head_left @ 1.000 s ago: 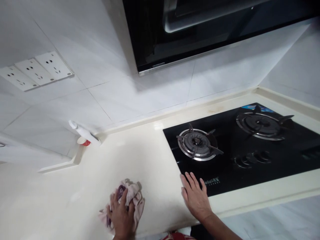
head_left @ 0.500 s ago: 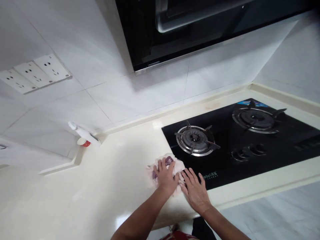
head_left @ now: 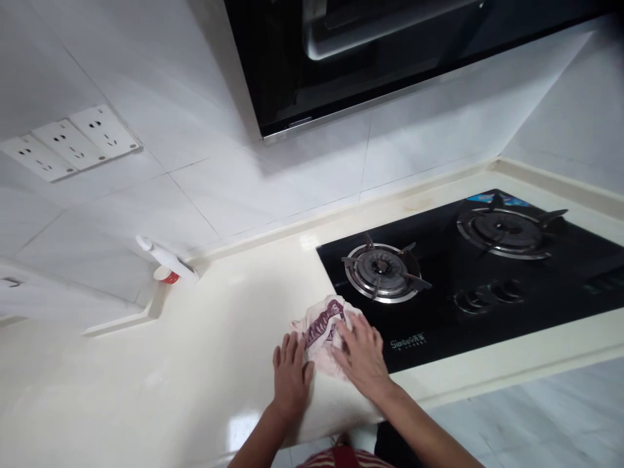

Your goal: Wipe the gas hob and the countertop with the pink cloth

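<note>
A crumpled pale pink cloth (head_left: 322, 354) with a purple printed band lies on the cream countertop (head_left: 234, 338), against the left edge of the black gas stove (head_left: 429, 325). My right hand (head_left: 363, 357) is on the cloth's right side, with its fingers bent over the bunched fabric. Beside the cloth's left edge, my left hand (head_left: 291, 380) rests on the counter with fingers stretched out and holding nothing. Its fingertips are close to the fabric; whether they touch it is hard to tell.
The stove carries a left burner (head_left: 381, 266), a right burner (head_left: 504, 231) and dark knobs (head_left: 490, 296). Above hangs a black range hood (head_left: 273, 84). A white long-handled object (head_left: 168, 259) and a red-and-white cup (head_left: 167, 275) stand in the back corner, below wall sockets (head_left: 73, 144).
My left hand has come off the cloth and shifted left onto the counter. My right hand has moved left from the stove's edge onto the cloth, whose purple band is now more exposed.
</note>
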Demonstrator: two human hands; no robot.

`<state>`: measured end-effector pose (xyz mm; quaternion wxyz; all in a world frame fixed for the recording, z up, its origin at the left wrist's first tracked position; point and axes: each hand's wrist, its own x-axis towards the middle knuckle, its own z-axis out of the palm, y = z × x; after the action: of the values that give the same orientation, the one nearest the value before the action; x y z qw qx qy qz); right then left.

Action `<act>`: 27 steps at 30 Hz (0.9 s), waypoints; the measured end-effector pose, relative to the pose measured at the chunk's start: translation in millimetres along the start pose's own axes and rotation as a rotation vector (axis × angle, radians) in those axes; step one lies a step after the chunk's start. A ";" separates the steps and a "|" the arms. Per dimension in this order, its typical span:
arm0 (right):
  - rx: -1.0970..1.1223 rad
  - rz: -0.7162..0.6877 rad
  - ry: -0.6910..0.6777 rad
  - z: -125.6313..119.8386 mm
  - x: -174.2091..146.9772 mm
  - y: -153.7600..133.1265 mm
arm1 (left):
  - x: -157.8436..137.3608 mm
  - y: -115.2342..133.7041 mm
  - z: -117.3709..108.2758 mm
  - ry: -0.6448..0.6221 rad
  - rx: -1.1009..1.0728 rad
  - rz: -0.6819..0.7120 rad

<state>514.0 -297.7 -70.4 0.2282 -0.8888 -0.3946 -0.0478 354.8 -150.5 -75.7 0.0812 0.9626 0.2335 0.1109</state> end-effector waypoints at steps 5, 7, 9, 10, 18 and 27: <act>-0.018 -0.090 -0.286 -1.3 36.6 -32.2 | -4.0 3.0 5.6 0.118 0.016 0.029; -0.016 -0.105 -0.307 -5.4 40.5 -29.6 | -2.6 2.0 5.9 0.140 -0.026 0.020; 0.009 -0.130 -0.295 -9.9 33.4 -21.2 | -2.7 -0.4 6.7 0.157 -0.062 0.011; 0.032 -0.147 -0.280 -11.6 25.4 -15.9 | -3.1 -1.7 7.5 0.164 -0.071 0.007; 0.233 -0.172 0.109 -25.6 -56.5 41.9 | -3.4 -4.7 10.3 0.154 -0.006 0.042; -0.073 0.047 -0.110 -36.2 -6.0 58.8 | -2.7 -3.3 12.3 0.159 0.159 0.076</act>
<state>555.8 -352.2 -61.3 0.1746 -0.9068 -0.3837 -0.0078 354.1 -150.1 -88.6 -0.0186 0.9623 0.2108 0.1711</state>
